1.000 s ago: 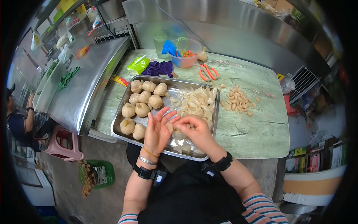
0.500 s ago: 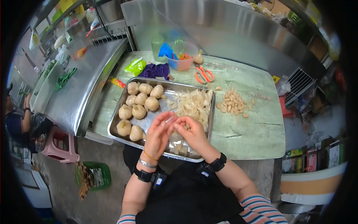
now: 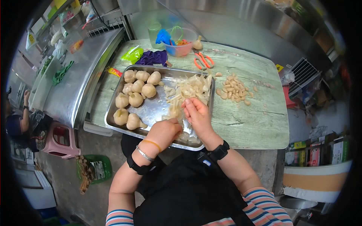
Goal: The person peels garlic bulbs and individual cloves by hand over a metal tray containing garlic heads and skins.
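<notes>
A metal tray [image 3: 151,119] holds several garlic bulbs [image 3: 136,99] on its left side and a heap of pale garlic skins [image 3: 192,87] on its right. Over the tray's front part, my left hand [image 3: 164,132] is turned palm down with its fingers curled in; what they hold, if anything, is hidden. My right hand [image 3: 198,115] is just to the right and above it, thumb and fingers pinched at the edge of the skins. Whatever is between those fingertips is too small to name. Peeled cloves [image 3: 234,89] lie in a pile on the green table [image 3: 256,124], right of the tray.
Orange-handled scissors [image 3: 204,61], a clear bowl [image 3: 183,49], a green cup [image 3: 154,34], a purple cloth [image 3: 152,57] and a green packet [image 3: 132,55] stand behind the tray. A steel counter [image 3: 88,71], a pink stool [image 3: 62,141] and another person [image 3: 19,120] are at the left.
My left hand has turned from palm up to palm down and dropped lower over the tray. My right hand has moved up beside the skins. The hands have come apart. The view has shifted slightly.
</notes>
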Demonstrator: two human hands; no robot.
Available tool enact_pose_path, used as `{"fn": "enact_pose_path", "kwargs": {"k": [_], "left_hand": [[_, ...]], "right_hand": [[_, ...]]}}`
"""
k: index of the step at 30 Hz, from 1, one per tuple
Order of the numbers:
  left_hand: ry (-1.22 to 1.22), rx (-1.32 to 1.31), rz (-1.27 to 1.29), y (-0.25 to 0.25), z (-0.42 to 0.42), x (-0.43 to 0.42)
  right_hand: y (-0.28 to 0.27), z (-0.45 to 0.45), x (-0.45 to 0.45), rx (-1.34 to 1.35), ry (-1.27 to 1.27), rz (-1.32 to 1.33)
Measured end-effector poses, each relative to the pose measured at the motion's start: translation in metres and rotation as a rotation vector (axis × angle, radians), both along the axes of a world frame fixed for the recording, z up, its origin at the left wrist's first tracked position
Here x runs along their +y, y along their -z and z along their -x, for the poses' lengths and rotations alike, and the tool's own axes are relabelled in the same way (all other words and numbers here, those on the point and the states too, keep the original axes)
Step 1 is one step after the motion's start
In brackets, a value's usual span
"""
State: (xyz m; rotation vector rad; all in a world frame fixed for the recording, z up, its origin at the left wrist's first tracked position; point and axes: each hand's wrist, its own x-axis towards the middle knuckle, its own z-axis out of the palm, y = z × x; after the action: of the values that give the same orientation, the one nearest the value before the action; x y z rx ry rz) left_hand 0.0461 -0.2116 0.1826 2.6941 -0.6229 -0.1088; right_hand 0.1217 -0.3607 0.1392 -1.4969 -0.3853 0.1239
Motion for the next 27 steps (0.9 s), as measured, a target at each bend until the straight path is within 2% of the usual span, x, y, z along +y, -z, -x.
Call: {"fn": "enact_pose_path", "kwargs": {"k": [3,5,6,7,9,10,11,13,15,20,23,27], "left_hand": [[-0.019,-0.060,0.089,0.003,-0.003,0.000],[-0.322,0.192,0.760,0.003,-0.004,0.008],[-0.415,0.249,1.222,0.006,-0.006,0.007],[-0.410,0.241,1.212,0.007,-0.008,0.010],[-0.538,0.369,1.651,0.007,-0.012,0.015],[-0.553,0.388,1.711,0.010,-0.013,0.013],[-0.552,0.387,1.710,0.015,-0.013,0.012],[-0.569,0.453,1.822,0.022,-0.013,0.007],[-0.619,0.456,1.838,0.025,-0.013,0.004],[-0.593,0.301,1.822,0.031,-0.013,0.005],[-0.622,0.246,1.755,0.030,-0.012,0.003],[-0.599,0.103,1.683,0.026,-0.013,-0.005]], "right_hand": [[0.018,-0.007,0.001,-0.049,0.068,0.020],[0.023,-0.013,-0.003,0.002,0.064,0.005],[0.017,-0.013,-0.002,0.062,0.049,0.005],[0.012,-0.009,0.001,0.055,0.050,-0.007],[-0.007,0.004,0.004,-0.013,0.112,-0.014],[-0.021,0.009,0.003,0.148,-0.041,-0.318],[-0.027,0.014,0.002,0.147,-0.041,-0.319],[-0.035,0.021,0.000,-0.070,-0.051,-0.003],[-0.039,0.025,0.001,0.026,-0.093,-0.031],[-0.032,0.024,0.004,-0.164,-0.066,0.149],[-0.035,0.023,0.002,-0.010,-0.103,0.104],[-0.029,0.022,0.004,0.024,-0.104,-0.015]]}}
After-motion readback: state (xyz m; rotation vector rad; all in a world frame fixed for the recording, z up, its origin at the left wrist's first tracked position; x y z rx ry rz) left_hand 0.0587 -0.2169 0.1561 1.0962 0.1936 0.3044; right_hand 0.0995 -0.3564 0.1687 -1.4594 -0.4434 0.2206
